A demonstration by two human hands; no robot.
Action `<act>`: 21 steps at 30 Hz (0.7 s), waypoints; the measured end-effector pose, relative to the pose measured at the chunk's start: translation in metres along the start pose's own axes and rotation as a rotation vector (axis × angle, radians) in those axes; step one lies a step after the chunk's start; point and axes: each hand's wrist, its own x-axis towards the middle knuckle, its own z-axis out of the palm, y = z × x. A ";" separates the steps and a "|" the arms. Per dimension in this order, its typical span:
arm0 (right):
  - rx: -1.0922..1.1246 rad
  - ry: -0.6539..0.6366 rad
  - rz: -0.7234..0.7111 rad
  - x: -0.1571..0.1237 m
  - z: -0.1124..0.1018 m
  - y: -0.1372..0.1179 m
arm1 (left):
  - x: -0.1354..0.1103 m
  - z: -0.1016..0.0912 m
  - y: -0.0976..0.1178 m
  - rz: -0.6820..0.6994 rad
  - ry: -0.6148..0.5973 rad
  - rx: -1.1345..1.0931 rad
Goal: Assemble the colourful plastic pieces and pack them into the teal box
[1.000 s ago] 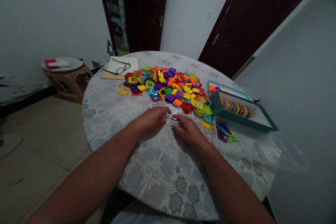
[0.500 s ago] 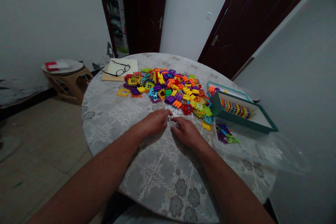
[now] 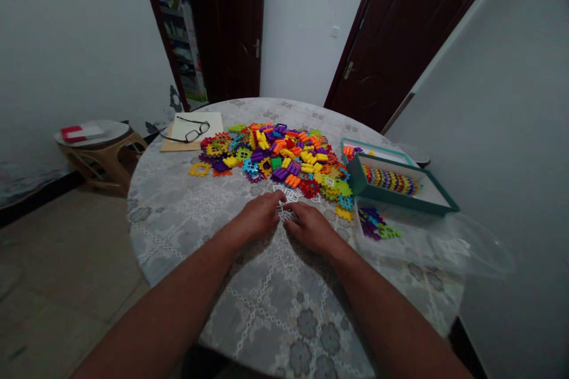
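Observation:
At the near side of the colourful pile, my left hand (image 3: 261, 215) pinches a small white lattice piece (image 3: 285, 214) from the left. My right hand (image 3: 310, 225) grips the same piece from the right, its fingers curled over it, so part of the piece is hidden. Just beyond my fingertips lie several more white lattice pieces (image 3: 291, 193) on the patterned tablecloth. Behind them spreads a heap of bright toothed plastic building pieces (image 3: 284, 154) in yellow, orange, purple, red, green and blue.
Glasses (image 3: 194, 132) rest on papers (image 3: 212, 122) at the back left. To the right stand a green box (image 3: 402, 206) holding a row of coloured pieces and a clear plastic tub (image 3: 415, 251) with several loose pieces. A stool (image 3: 104, 160) is left of the round table (image 3: 178, 207).
The view has shifted a little, so the table and pile sit slightly lower and further left. Both hands stay together on the white lattice piece.

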 end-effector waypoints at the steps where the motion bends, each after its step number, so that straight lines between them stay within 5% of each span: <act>1: -0.004 -0.001 0.006 0.000 -0.001 -0.001 | 0.000 0.000 0.000 0.013 0.009 -0.010; 11: 0.005 0.081 0.036 0.001 0.006 0.000 | 0.007 0.004 -0.009 0.157 0.038 -0.201; 21: 0.153 0.121 0.007 -0.001 -0.002 0.003 | 0.012 -0.003 -0.008 0.118 0.025 -0.276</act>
